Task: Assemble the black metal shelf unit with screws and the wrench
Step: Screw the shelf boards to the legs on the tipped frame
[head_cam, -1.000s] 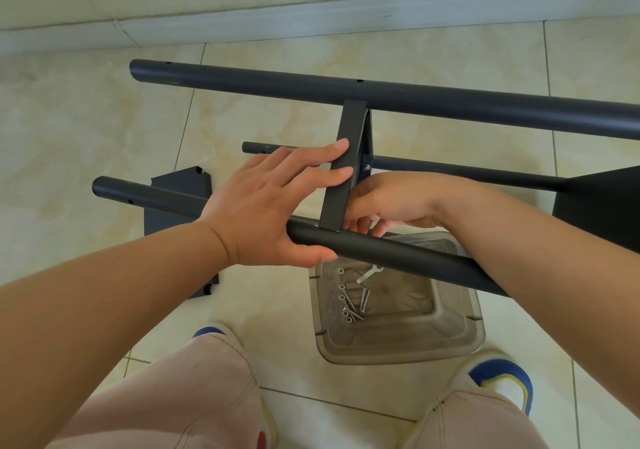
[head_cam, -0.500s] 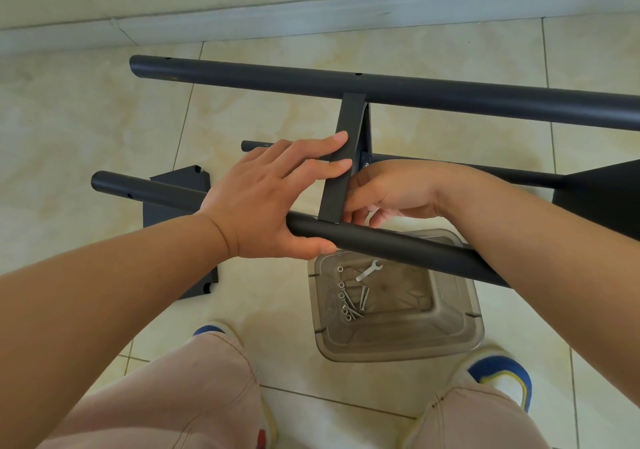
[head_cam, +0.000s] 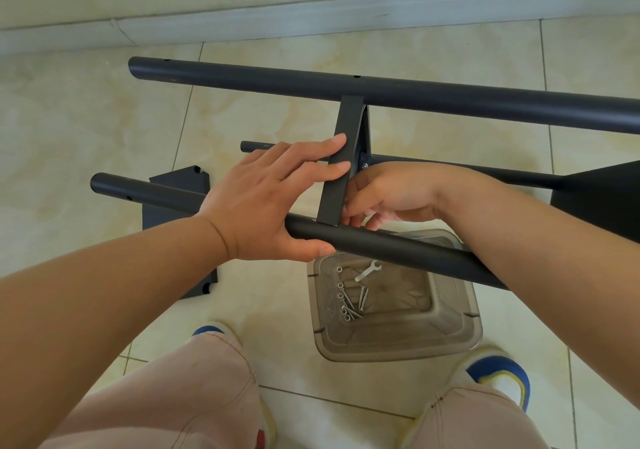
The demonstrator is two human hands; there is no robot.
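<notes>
Inside clear tub (head_cam: 450, 341): screws (head_cam: 349, 301), wrench (head_cam: 367, 270).

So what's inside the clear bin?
The bin holds a small wrench and loose screws along its left side. Its far edge is covered by the near tube.
</notes>
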